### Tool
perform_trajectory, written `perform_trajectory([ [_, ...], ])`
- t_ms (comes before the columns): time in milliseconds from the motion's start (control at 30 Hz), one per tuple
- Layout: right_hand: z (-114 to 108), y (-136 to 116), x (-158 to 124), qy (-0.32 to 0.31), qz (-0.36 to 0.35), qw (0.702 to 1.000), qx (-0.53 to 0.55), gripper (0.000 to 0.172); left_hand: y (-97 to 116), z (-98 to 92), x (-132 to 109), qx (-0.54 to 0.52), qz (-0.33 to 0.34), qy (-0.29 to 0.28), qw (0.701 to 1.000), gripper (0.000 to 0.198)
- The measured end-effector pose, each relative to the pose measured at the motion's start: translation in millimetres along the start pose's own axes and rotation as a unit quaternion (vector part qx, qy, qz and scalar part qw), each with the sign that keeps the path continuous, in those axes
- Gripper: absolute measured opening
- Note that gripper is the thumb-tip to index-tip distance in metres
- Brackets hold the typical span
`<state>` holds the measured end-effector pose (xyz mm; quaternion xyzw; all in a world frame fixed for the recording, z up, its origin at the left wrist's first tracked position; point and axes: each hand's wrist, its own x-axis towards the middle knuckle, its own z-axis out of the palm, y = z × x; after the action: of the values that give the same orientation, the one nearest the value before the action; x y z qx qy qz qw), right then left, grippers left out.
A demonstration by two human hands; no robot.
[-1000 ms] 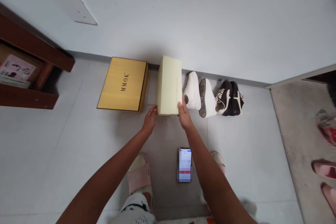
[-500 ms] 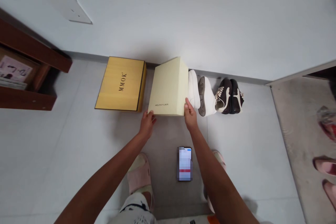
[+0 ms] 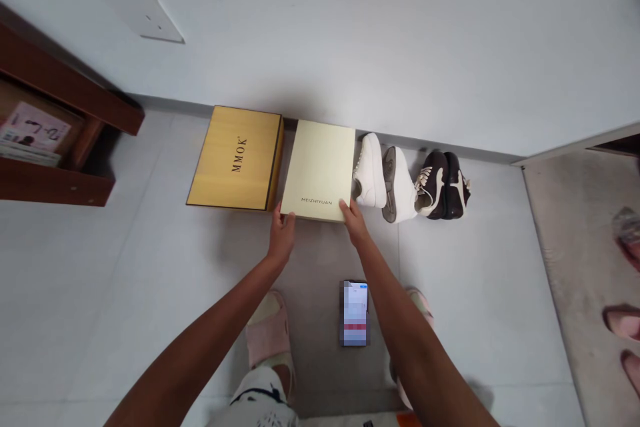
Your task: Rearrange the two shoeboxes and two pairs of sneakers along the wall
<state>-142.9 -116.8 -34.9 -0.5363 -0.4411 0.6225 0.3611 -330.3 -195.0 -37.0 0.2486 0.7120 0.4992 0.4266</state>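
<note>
A cream shoebox (image 3: 319,163) marked MEIZHIYUAN lies flat between my hands, its lid side up. My left hand (image 3: 282,235) grips its near left corner, thumb on top. At the near right corner, my right hand (image 3: 354,221) holds the edge with the thumb over the lid; the fingers beneath are hidden. Just left of it sits a yellow shoebox (image 3: 235,159) lettered MMOK. To the right stands a white sneaker (image 3: 371,170), and beside that another white sneaker (image 3: 403,185) rests on its side with the grey sole showing.
A pair of dark brown sneakers (image 3: 440,185) stands farther right along the wall (image 3: 350,33). On the floor between my slippered feet lies a phone (image 3: 355,313). A brown wooden shelf (image 3: 60,180) is at left, and pink shoes (image 3: 625,321) lie at far right.
The cream shoebox has come down from a tilted position to lie level, its right side lowered. More of the upright white sneaker now shows. My hands remain on the box's near corners.
</note>
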Motion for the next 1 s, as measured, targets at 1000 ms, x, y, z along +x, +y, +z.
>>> perform_trajectory([
  [1000,-182,-181,-12,0.034,-0.061,0.946,-0.315,0.059,98,49.5,-46,0.035,0.067,-0.071,0.995,0.056],
])
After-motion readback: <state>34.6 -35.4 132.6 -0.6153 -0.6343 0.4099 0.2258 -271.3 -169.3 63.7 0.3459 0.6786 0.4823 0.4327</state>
